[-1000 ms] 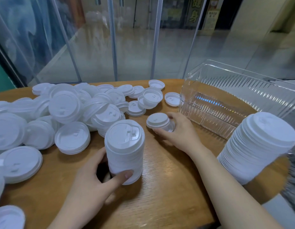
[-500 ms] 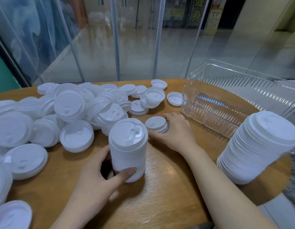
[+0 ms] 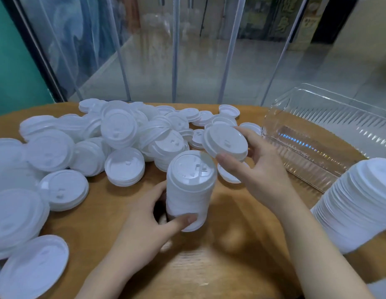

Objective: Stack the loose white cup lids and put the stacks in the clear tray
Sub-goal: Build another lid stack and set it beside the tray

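On the left half of the wooden bench [image 3: 209, 266] lay the loose white lids [image 3: 123, 134], a jumbled heap running from the near left edge to the far middle, some flat, some leaning on each other. Near the middle, my left hand [image 3: 144, 225] gripped the standing stack of lids [image 3: 191, 186] low down, thumb across its near side and fingers curled behind it, the stack upright on the bench. Just right of its top, my right hand [image 3: 259, 171] held a few nested lids [image 3: 226, 143] tilted, pinched between thumb below and fingers behind, raised off the bench beside the stack's top. One more lid lay flat under that hand. Farther right stood the clear tray [image 3: 330, 134], ribbed and with no lids inside. At the near right edge a taller stack [image 3: 358, 201] leaned, outside the tray.
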`<action>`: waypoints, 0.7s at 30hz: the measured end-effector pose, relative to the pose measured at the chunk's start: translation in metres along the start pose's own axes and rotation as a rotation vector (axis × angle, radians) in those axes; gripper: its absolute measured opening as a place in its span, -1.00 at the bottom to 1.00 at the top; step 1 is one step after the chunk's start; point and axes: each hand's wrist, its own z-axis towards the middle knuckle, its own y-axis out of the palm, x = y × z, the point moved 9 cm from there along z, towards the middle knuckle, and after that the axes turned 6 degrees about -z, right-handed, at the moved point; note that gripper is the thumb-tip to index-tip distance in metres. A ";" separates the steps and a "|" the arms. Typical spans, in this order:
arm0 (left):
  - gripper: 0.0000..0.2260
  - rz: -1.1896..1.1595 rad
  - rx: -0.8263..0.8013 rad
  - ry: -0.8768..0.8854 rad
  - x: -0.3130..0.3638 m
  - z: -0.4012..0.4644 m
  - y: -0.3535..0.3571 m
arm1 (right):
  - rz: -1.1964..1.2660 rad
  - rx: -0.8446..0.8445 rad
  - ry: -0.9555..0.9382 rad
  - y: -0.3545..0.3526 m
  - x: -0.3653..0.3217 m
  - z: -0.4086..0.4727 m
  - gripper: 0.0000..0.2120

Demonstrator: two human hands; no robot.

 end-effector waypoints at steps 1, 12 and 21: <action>-0.44 0.003 0.003 0.005 0.000 0.000 0.000 | 0.006 -0.035 -0.037 0.006 -0.011 -0.004 -0.43; -0.45 0.012 -0.003 0.013 0.001 0.002 -0.001 | -0.087 -0.255 -0.115 0.047 -0.033 -0.019 -0.45; -0.45 0.032 -0.008 0.029 0.002 0.002 -0.001 | -0.135 -0.275 -0.092 0.048 -0.024 -0.019 -0.32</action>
